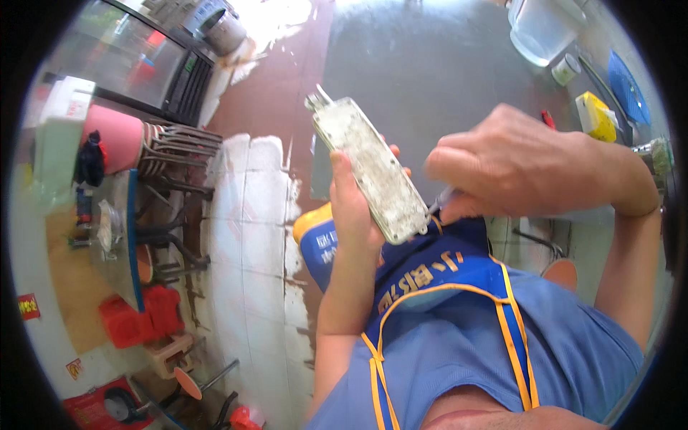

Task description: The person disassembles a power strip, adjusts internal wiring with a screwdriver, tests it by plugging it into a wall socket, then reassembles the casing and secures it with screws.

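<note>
A long, off-white power strip (370, 163), grimy and with screw holes along its edges, lies tilted in front of me with its back side up. My left hand (352, 208) grips it from beneath, thumb along the near-left edge and fingertips showing past the right edge. Closed around a slim screwdriver (443, 198), my right hand (502, 168) is at the strip's lower right corner. The tool is mostly hidden by the fingers and blurred, with its tip close to the corner screw hole. A short cord stub sticks out at the strip's upper end.
A grey-topped table (401, 64) stretches beyond my hands. On its right are a clear plastic tub (545, 32), a small cup (566, 69) and a yellow box (596, 117). To the left stand stacked stools (179, 147) and a blue-edged table (135, 236) on white floor tiles.
</note>
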Tool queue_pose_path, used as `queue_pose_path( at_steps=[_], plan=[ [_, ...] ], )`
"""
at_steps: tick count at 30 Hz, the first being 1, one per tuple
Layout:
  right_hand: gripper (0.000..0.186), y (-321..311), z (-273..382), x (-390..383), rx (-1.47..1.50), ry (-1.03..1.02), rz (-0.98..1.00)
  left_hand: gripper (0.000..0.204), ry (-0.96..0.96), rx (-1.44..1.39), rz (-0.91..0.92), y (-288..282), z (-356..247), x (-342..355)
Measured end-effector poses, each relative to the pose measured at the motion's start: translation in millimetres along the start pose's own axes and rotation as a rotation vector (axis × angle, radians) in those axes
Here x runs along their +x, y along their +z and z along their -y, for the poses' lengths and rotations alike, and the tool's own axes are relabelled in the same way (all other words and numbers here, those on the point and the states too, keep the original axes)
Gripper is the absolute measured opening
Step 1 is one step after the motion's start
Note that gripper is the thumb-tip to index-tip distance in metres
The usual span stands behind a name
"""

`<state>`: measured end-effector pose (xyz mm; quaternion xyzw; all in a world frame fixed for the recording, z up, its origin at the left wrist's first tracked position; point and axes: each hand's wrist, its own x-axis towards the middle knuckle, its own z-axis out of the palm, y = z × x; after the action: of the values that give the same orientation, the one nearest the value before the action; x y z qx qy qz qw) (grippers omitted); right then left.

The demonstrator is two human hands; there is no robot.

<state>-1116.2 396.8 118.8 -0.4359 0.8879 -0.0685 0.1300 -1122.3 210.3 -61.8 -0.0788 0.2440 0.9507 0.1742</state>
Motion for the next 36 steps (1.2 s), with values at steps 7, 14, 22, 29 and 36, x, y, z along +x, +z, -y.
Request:
queue_pose_path(
  at_steps=[7,14,22,29,36],
  plan=[
    [0.028,-20,-3,-3,-0.039,-0.006,0.227,0.062,-0.032,0.032,0.032,-6,4,7],
    [0.035,-4,-11,-4,0.086,-0.084,0.002,0.058,0.009,-0.01,0.053,-9,9,9],
    [0.035,-29,15,12,-0.069,0.141,0.334,0.064,-0.031,0.097,0.07,-20,10,14],
    [0.038,-32,10,6,0.002,0.076,0.276,0.062,-0.021,0.012,0.067,-10,6,8],
    [0.03,-14,1,-5,0.095,-0.05,0.03,0.064,-0.06,0.017,0.125,-22,8,14]
  ],
)
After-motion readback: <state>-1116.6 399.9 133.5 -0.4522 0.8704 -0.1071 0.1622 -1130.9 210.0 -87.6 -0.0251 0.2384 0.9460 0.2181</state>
